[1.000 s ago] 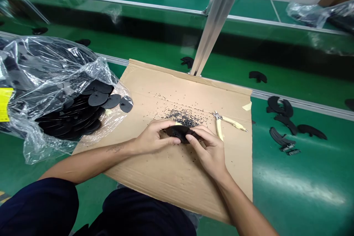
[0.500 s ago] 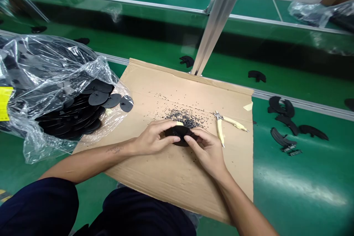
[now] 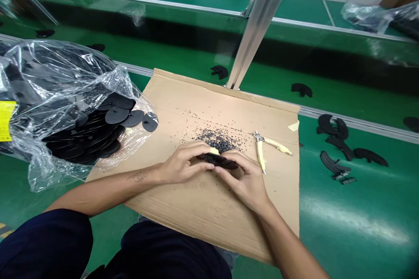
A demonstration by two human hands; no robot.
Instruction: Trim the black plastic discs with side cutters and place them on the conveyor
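Note:
Between my two hands a thin black disc (image 3: 222, 162) is held nearly edge-on above a cardboard sheet (image 3: 196, 209). My left hand (image 3: 185, 161) grips its left side, thumb below and fingers behind; a yellow wrap shows at a left fingertip. The right side is pinched by my right hand (image 3: 247, 178), thumb in front. Just beyond the disc lies a heap of tiny black bits (image 3: 219, 139) scattered over the cardboard. Nippers with yellow-wrapped handles (image 3: 261, 150) rest spread apart to the right of my right hand.
At left, a clear plastic bag (image 3: 65, 78) spills a pile of black discs (image 3: 88, 135). Several curved black parts (image 3: 340, 152) lie on the green surface (image 3: 353, 222) at right. A metal post (image 3: 255, 30) rises behind the cardboard, and curved black parts sit beyond the rail.
The black disc has tipped from showing its flat face to almost edge-on. Both hands keep hold of it. Curved parts beyond the rail have shifted slightly left.

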